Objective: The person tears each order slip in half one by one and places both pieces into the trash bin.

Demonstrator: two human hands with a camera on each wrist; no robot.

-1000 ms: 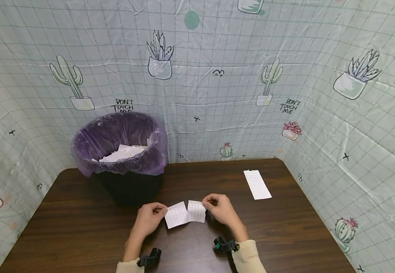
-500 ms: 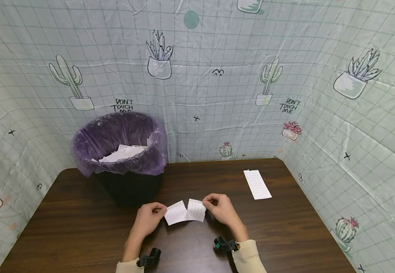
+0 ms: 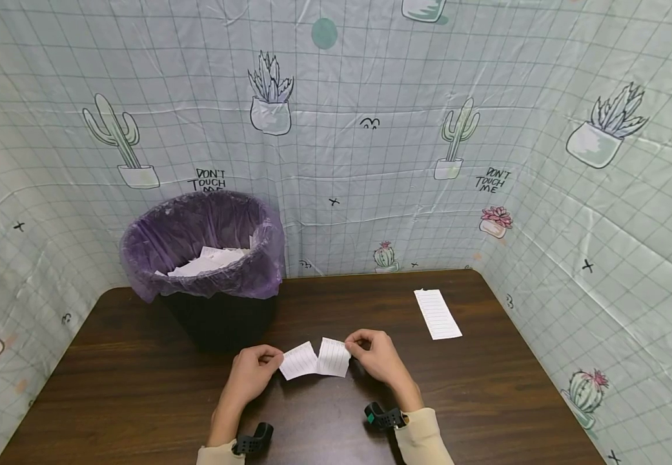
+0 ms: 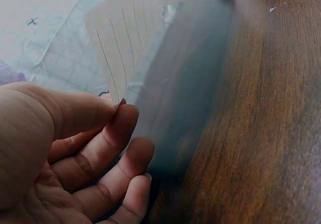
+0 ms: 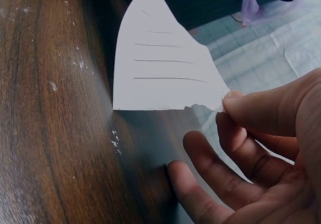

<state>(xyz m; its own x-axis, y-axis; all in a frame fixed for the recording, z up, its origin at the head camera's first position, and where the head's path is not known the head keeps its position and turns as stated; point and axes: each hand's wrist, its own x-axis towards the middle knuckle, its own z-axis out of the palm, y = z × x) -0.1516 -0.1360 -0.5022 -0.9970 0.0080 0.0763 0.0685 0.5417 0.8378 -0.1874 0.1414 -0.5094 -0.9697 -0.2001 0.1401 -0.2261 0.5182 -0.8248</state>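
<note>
– The lined paper [image 3: 299, 360] has lifted slightly along its lower edge.
– Held how?
– Left hand [image 3: 251, 372] and right hand [image 3: 377, 357] each pinch an outer edge, over the desk [image 3: 475, 400].
– Which step?
– Tearing, I'd judge: split above, joined below; next calls for pulling outward.

The left hand [image 3: 251, 374] is at the left end of the torn lined slip [image 3: 299, 361] and the right hand [image 3: 379, 358] at its right end, each pinching it with thumb against fingertips. The other fingers [image 4: 138, 153] curl loosely below the thumbs. Both forearms [image 3: 225, 413] slant inward from the slip's near side.
</note>
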